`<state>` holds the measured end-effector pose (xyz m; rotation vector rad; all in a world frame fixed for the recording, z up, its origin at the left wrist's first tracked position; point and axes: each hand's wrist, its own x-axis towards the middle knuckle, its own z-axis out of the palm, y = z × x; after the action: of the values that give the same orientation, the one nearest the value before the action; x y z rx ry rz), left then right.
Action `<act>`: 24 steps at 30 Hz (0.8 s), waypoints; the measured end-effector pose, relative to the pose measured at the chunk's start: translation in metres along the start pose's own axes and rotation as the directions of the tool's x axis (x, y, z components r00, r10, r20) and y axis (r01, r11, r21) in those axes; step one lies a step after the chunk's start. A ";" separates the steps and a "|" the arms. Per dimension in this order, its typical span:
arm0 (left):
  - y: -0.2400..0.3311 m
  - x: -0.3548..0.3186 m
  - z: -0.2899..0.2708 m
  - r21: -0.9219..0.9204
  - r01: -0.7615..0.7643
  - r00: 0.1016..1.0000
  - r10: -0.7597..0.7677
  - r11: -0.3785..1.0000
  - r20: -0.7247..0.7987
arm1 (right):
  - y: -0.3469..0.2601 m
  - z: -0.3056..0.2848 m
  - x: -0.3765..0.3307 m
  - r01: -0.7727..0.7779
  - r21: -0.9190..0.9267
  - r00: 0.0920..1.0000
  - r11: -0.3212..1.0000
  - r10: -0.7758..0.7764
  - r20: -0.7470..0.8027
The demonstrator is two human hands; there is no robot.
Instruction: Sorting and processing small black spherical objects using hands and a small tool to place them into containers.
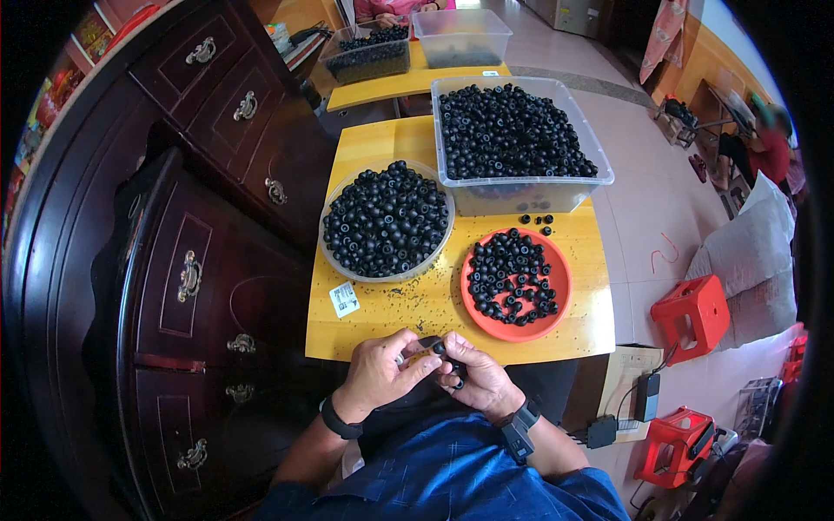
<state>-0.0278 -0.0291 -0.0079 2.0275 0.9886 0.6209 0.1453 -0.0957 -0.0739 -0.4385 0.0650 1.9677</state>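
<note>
My left hand (pixel 380 373) and my right hand (pixel 478 375) meet just in front of the table's near edge, both with fingers closed. Between the right thumb and fingers sits a small black round cap (pixel 440 347); more black pieces (pixel 458 375) show in the curled fingers below it. From the left fingertips a thin dark flat piece (pixel 428 341) reaches to the cap; its kind is too small to make out. Beyond the hands stands a red plate (pixel 563 300) with many black caps on it. A round clear tub (pixel 451 227) heaped with the same caps is left of it.
A large clear bin (pixel 521 201) full of black caps stands behind the plate on the yellow table (pixel 408 317). Several loose caps (pixel 546 231) and black crumbs lie about. Dark wooden drawers (pixel 217 286) line the left; red stools (pixel 692 317) stand right. Other people sit farther off.
</note>
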 end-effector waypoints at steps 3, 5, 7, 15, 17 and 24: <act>-0.002 0.001 0.001 0.049 -0.032 0.999 0.032 0.998 0.003 | 0.002 0.001 0.000 0.012 -0.020 1.000 1.000 -0.012 0.002; -0.005 0.001 0.001 0.094 -0.049 0.999 0.047 0.994 0.018 | 0.002 0.000 0.000 0.001 -0.022 1.000 1.000 -0.001 -0.005; -0.003 0.001 0.001 0.097 -0.049 0.999 0.047 0.994 0.020 | 0.002 -0.001 0.000 -0.010 -0.024 1.000 1.000 0.009 -0.011; -0.004 0.001 0.002 0.174 -0.102 0.995 0.101 0.980 0.014 | 0.007 -0.004 0.003 0.019 -0.039 1.000 0.999 -0.019 0.014; -0.005 0.001 0.003 0.179 -0.096 0.995 0.097 0.979 0.005 | 0.010 -0.006 0.004 0.024 -0.028 1.000 0.999 -0.024 0.015; -0.005 -0.001 0.000 0.169 -0.052 0.996 0.039 0.984 0.082 | 0.013 -0.006 0.005 0.033 0.055 0.999 0.998 -0.035 0.040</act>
<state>-0.0311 -0.0281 -0.0119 2.2129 0.9802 0.4907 0.1330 -0.0985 -0.0827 -0.3614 0.0845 1.9362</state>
